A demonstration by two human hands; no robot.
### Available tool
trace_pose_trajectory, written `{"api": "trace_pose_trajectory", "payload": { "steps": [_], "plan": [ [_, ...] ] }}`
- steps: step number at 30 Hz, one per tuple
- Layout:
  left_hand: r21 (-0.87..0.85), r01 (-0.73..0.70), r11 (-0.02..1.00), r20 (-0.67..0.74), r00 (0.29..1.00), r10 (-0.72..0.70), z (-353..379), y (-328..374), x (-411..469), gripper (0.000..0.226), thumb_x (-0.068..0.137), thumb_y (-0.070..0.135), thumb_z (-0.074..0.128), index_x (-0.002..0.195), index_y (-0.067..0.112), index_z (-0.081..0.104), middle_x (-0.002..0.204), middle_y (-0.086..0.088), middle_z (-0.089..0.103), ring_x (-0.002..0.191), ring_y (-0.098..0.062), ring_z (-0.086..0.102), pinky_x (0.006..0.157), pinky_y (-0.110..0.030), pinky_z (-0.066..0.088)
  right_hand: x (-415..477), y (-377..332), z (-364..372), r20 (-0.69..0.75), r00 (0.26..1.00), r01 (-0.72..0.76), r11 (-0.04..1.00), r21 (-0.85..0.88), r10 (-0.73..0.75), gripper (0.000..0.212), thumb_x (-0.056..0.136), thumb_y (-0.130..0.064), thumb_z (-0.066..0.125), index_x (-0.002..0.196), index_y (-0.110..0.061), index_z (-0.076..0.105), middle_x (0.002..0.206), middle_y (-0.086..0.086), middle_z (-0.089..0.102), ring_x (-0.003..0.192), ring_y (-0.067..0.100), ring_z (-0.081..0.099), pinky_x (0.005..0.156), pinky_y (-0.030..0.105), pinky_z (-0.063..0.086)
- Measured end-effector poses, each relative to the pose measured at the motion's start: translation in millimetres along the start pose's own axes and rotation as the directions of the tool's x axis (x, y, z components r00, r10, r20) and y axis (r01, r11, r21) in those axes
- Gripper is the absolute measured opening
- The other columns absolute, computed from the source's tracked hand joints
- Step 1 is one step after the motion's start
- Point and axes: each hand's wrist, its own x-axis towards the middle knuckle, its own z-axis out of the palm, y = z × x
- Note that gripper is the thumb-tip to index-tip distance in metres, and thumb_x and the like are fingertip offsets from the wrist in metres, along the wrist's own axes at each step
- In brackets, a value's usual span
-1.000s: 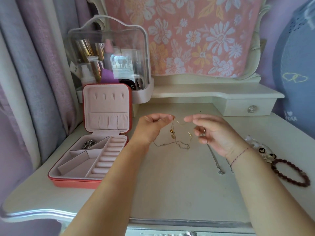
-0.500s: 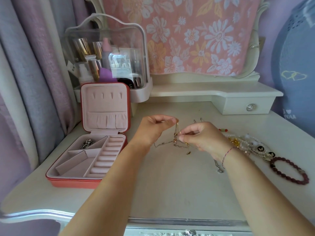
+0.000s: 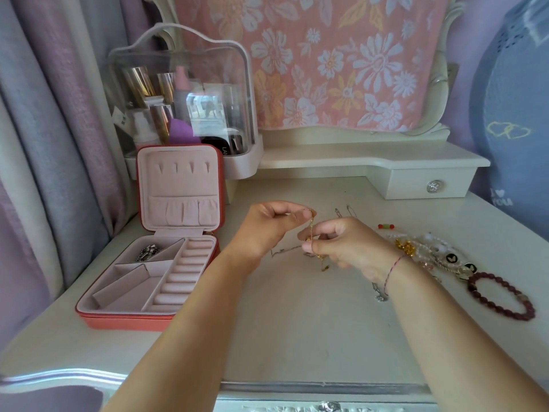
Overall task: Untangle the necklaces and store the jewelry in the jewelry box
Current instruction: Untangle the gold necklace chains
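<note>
A tangle of thin gold necklaces (image 3: 310,231) hangs between my hands above the vanity top. My left hand (image 3: 269,226) pinches its upper end. My right hand (image 3: 341,243) pinches the chain lower down, and small pendants dangle below its fingers. One loose end of the chain trails on the table to the left. The red jewelry box (image 3: 98,315) stands open at the left, lid upright, pink inside, with a silver piece (image 3: 148,251) in its back compartment. A silver necklace (image 3: 378,291) lies partly hidden under my right wrist.
At the right lie a dark red bead bracelet (image 3: 502,295), a heap of pearl and gold jewelry (image 3: 427,252), a small red-green bead piece (image 3: 385,226) and two earrings (image 3: 344,212). A clear cosmetics case (image 3: 181,93) stands behind the box. A raised shelf with a drawer (image 3: 430,182) runs along the back.
My right hand has come in from the right, closed on the chain next to my left hand and slid lower along it. The view has tilted a little.
</note>
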Motion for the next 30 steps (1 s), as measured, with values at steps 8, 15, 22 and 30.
{"api": "trace_pose_trajectory", "payload": {
  "steps": [8, 15, 22, 30],
  "plan": [
    [-0.029, -0.017, 0.999, 0.060, 0.998, 0.019, -1.3, -0.1, -1.7, 0.013, 0.089, 0.014, 0.065, 0.098, 0.006, 0.071, 0.040, 0.013, 0.047, 0.038, -0.003, 0.023, 0.041, -0.015, 0.020, -6.7, -7.1, -1.1, 0.163, 0.985, -0.061, 0.996, 0.060, 0.051, 0.014, 0.085, -0.010, 0.069, 0.099, -0.014, 0.070, 0.074, 0.003, 0.054, 0.042, 0.005, 0.017, 0.039, 0.015, 0.016],
    [-0.086, -0.006, 0.996, 0.105, 0.994, 0.015, -1.7, 0.7, -2.4, 0.011, 0.087, 0.015, 0.065, 0.094, 0.009, 0.070, 0.041, 0.012, 0.047, 0.037, -0.001, 0.025, 0.039, -0.014, 0.019, -7.6, -8.3, -3.1, 0.235, 0.971, -0.064, 0.994, 0.083, 0.043, 0.024, 0.084, -0.008, 0.068, 0.107, -0.017, 0.067, 0.079, 0.011, 0.044, 0.055, 0.011, 0.021, 0.039, 0.015, 0.015],
    [-0.120, -0.026, 0.992, 0.115, 0.993, 0.040, -4.4, -3.5, 0.8, 0.025, 0.073, 0.030, 0.068, 0.090, 0.013, 0.073, 0.041, 0.010, 0.032, 0.041, -0.007, 0.016, 0.043, -0.022, 0.012, -7.0, -6.8, -5.0, 0.214, 0.976, -0.059, 0.994, 0.093, 0.038, 0.010, 0.084, -0.007, 0.068, 0.088, -0.015, 0.063, 0.058, 0.000, 0.045, 0.043, 0.006, 0.021, 0.038, 0.016, 0.013],
    [-0.158, -0.015, 0.987, 0.001, 1.000, 0.015, -9.2, -5.6, 4.0, 0.014, 0.082, 0.025, 0.068, 0.090, 0.015, 0.073, 0.040, 0.009, 0.027, 0.042, -0.009, 0.014, 0.046, -0.027, 0.010, -5.1, -4.8, -9.8, 0.113, 0.993, 0.003, 0.969, 0.249, -0.032, 0.017, 0.096, -0.013, 0.055, 0.103, -0.005, 0.068, 0.060, 0.005, 0.057, 0.041, 0.007, 0.038, 0.038, 0.017, 0.030]
  ]
}}
